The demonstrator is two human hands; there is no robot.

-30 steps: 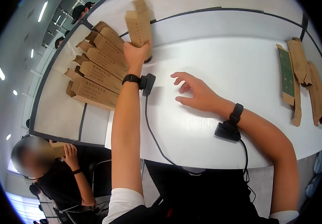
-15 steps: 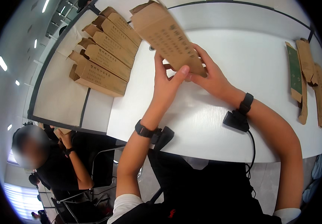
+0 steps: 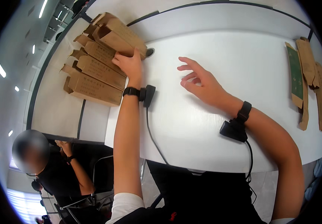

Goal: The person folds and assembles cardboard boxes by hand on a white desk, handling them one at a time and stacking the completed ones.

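Observation:
Long brown cardboard boxes stand side by side in a row at the far left of the table, their end flaps sticking up. My left hand grips the near end of a cardboard box at the far end of this row, thumb and fingers apart across it. That box sits slightly askew, next to another cardboard box nearer to me. Over the middle of the white table, my right hand is open with bent, spread fingers and holds nothing.
Flattened cardboard pieces, one with a green face, lie at the table's right edge. A round cable hole is beside the row. Low partitions border the white table. A cable runs from my left wrist strap. Another person sits at the left.
The box that both hands held up is now down at the far end of the row. My left hand has moved left with it, and my right hand has let go and opened.

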